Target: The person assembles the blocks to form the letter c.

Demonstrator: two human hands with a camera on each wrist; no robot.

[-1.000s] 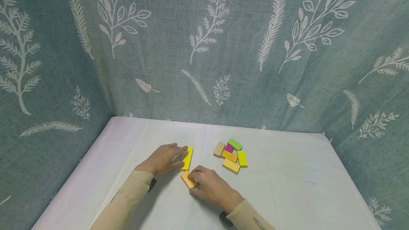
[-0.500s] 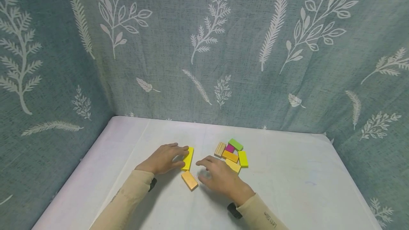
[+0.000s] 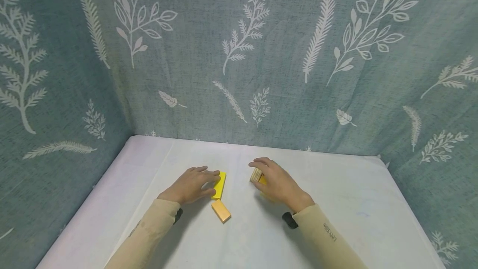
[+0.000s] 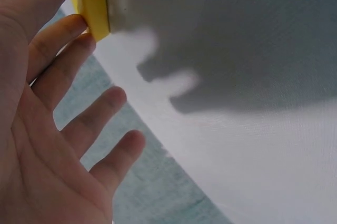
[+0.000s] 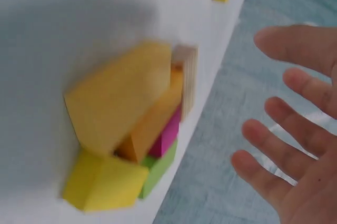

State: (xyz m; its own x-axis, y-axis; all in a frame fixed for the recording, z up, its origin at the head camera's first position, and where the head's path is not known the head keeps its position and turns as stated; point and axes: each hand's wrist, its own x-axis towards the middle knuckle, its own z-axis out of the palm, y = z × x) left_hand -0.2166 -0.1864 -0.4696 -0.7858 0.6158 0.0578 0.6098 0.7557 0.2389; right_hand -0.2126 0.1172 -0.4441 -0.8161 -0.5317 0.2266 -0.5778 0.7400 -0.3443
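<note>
Orange block (image 3: pixel 221 211) lies loose, nearest on the bench (image 3: pixel 336 227), with the long yellow block (image 3: pixel 220 186) flat just beyond it, left hand (image 3: pixel 189 187) touching that one's left side, fingers slightly bent and spread. Right hand (image 3: pixel 278 182) hovers farther right, fingers well apart and holding nothing, above a cluster: pale block (image 5: pixel 124 95) near, short yellow block (image 5: pixel 105 182) on the right, amber block (image 5: pixel 158 116) between, then striped block (image 3: pixel 255 174) left, magenta block (image 5: pixel 167 134) and green block (image 5: pixel 161 169) far. Leaf-print curtain (image 3: pixel 201 61) hangs behind the far edge.
</note>
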